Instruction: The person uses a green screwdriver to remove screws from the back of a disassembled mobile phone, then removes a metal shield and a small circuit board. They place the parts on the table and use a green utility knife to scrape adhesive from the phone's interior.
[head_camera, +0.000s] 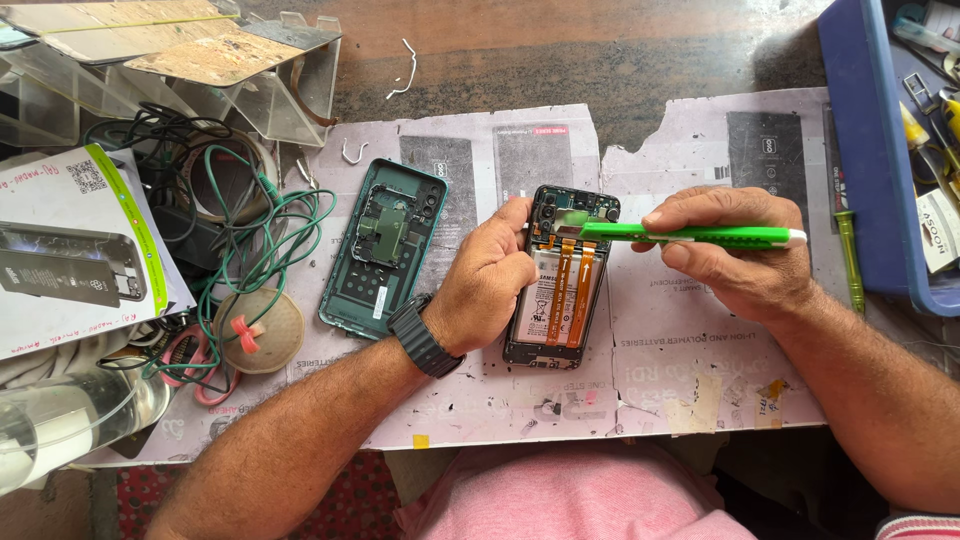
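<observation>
Left hand (492, 270): I'm pinning the opened phone (556, 285) mid-table by its left edge.
Right hand (735, 250): pinched on the green tool (690, 236).
Handling: light, fragile; grip its rigid frame.

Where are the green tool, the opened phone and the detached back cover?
green tool (690, 236), head view: middle of its shaft, held in the right hand.
opened phone (558, 300), head view: on its exposed battery.
back cover (385, 250), head view: on its inner face.
</observation>
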